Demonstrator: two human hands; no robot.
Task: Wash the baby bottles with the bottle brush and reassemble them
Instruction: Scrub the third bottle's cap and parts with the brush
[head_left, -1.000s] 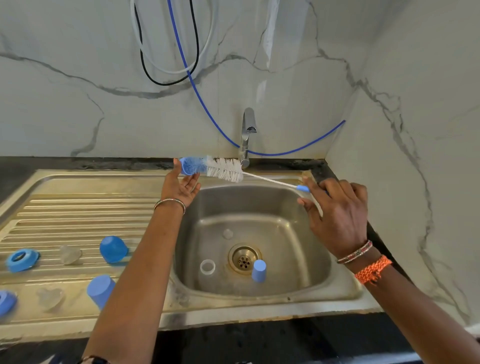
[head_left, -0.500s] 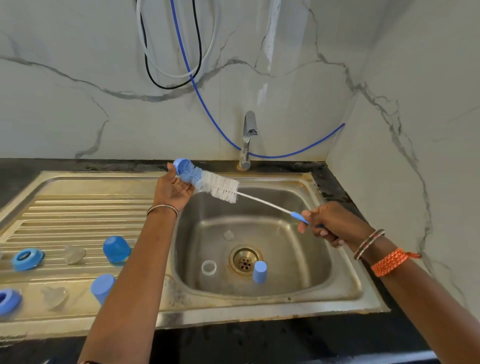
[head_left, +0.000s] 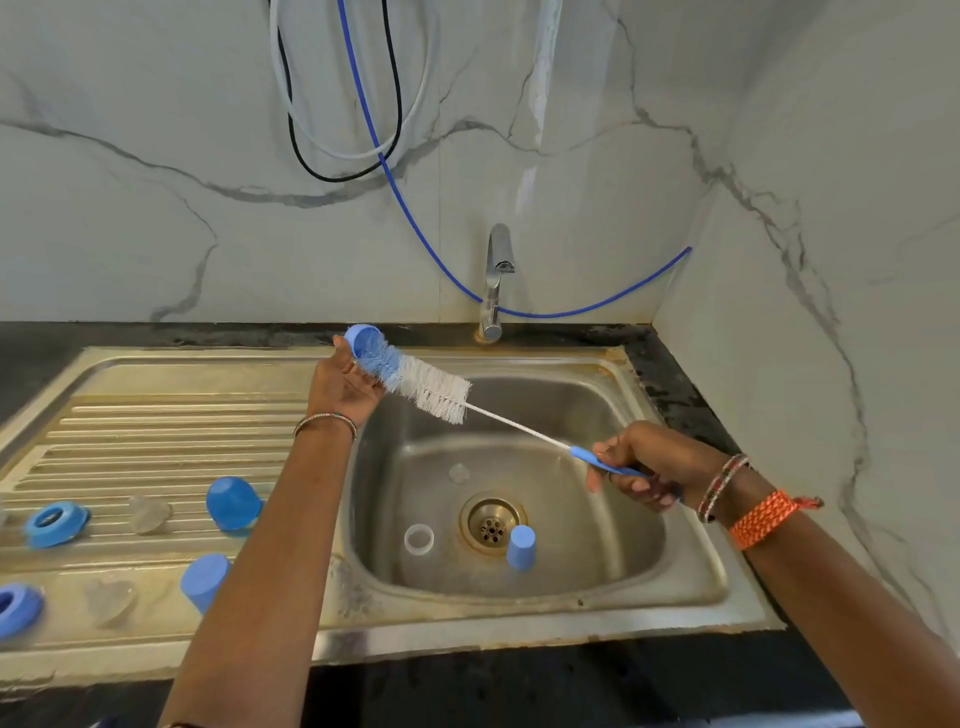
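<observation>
While scrubbing: left hand (head_left: 340, 387) pinches blue cap (head_left: 363, 340); right hand (head_left: 652, 470) grips bottle brush (head_left: 431, 387).
Risk: cap may pop loose into sink (head_left: 597, 395).

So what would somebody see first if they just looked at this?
Probably the long bottle brush held over the sink, its bristles poked into a blue bottle. The left hand holds that bottle and the right hand grips the brush handle. Then the blue caps and rings lying on the drainboard at the left.
</observation>
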